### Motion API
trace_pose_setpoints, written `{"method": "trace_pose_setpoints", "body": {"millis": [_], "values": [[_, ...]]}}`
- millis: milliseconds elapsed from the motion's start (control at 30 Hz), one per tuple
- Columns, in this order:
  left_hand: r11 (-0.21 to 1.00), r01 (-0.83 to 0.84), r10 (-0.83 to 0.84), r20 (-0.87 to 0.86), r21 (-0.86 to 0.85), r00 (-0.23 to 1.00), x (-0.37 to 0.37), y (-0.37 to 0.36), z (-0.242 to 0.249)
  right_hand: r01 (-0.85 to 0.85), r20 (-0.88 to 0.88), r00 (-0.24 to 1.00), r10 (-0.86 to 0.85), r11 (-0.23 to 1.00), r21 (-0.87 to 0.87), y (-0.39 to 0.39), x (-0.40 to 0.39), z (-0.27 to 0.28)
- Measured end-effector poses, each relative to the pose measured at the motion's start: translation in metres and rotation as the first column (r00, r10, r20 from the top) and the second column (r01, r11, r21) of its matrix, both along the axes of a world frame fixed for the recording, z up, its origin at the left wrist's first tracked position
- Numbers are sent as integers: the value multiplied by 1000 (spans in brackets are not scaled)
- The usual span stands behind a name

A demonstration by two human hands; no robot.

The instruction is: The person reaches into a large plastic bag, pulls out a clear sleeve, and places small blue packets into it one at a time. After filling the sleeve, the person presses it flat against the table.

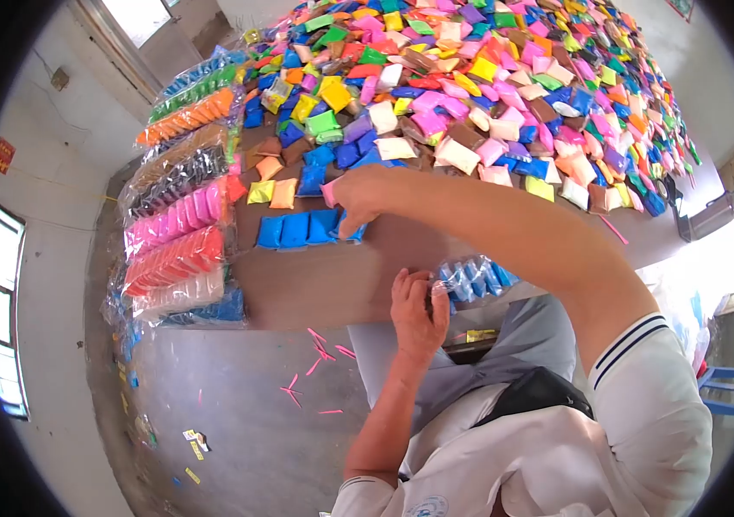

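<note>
My right hand (357, 198) reaches across to the left, its fingers pinched down on the last blue packet (357, 231) of a short row. Beside that packet, more blue packets (295, 229) lie side by side on the brown table. A pink packet (328, 191) shows at the edge of this hand; whether it is held cannot be told. At the near table edge, my left hand (419, 314) is half curled, thumb and fingers apart. Just right of it lies a clear bag of blue packets (475, 279), close to the thumb.
A large heap of mixed coloured packets (470, 95) covers the table's far side. Filled clear bags, among them pink packets (179, 220) and orange packets (190, 116), line the left edge. Pink strips (320, 346) lie on the floor; a blue stool (729, 388) stands at right.
</note>
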State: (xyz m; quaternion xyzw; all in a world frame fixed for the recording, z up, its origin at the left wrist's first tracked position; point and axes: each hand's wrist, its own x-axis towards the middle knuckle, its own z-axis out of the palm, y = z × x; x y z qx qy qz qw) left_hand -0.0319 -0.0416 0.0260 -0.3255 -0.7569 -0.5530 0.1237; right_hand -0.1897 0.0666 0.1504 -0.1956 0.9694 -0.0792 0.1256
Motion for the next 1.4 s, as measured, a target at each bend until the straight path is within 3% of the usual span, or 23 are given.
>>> {"method": "trace_pose_setpoints", "body": {"millis": [167,267,567,667,767,967,1267,1400], "values": [[1000,8,-8,2,-1,1000,-1,-2,-6,50,-112,993,-48,999,12,-4,5,-27],[1000,-10,10,-1,27,1000,0,0,1,26,-56,998,-20,993,119,-2,6,-30],[1000,15,-15,18,11,1000,0,-3,4,-57,-106,992,74,986,157,-11,18,-37],[1000,21,-21,11,8,1000,-1,-5,5,56,-31,998,-55,997,44,-18,17,-11],[1000,18,-18,-1,20,1000,-1,-5,2,3,-136,991,-9,999,-44,-21,-4,-22],[1000,16,-16,-18,-6,1000,-2,-4,2,26,-14,1000,-26,1000,-5,-46,-14,-21],[1000,1,-1,-4,6,1000,-1,-2,3,-89,-227,969,95,995,37,-55,-21,-43],[1000,-3,3,-3,-3,1000,1,-1,3,-94,-189,978,91,996,-6,-54,-21,-46]]}}
